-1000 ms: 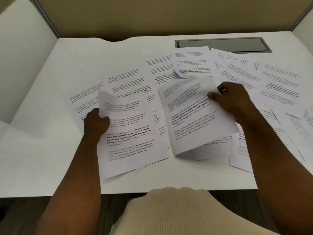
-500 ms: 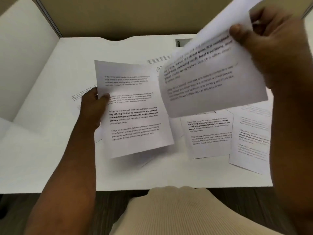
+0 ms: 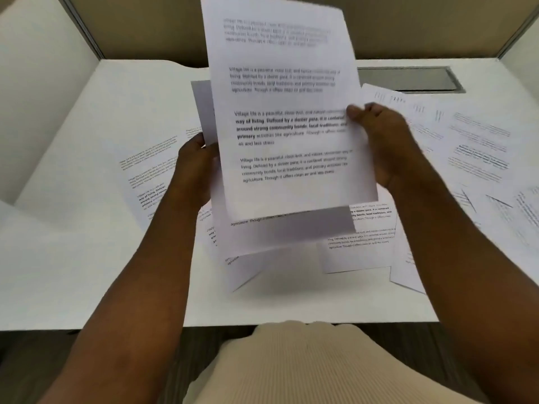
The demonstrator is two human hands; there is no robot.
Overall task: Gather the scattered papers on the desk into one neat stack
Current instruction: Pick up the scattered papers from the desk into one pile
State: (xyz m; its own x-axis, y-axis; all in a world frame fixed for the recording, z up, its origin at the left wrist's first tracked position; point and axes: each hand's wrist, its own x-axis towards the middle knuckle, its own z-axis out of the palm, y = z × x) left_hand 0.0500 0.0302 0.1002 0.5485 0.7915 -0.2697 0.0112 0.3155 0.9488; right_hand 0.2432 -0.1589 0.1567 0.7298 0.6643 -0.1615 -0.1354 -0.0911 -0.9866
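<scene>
I hold two printed white sheets upright above the middle of the white desk (image 3: 87, 272). The front sheet (image 3: 288, 112) is pinched at its right edge by my right hand (image 3: 382, 144). A second sheet (image 3: 204, 112) stands just behind it, offset to the left and lower, with my left hand (image 3: 195, 167) gripping its left edge. The two sheets overlap almost fully. More printed papers lie flat on the desk: some at the left (image 3: 148, 176), one below the held sheets (image 3: 358, 243), and several spread at the right (image 3: 478, 147).
Beige partition walls (image 3: 145, 21) close the desk at the back, white panels at both sides. A grey cable hatch (image 3: 408, 80) sits in the desk at the back right. The front edge of the desk runs just above my cream-clothed torso (image 3: 320, 365).
My right hand swung its sheet from the upper right in front of the left hand's sheet. Both sheets rose higher off the desk and now overlap.
</scene>
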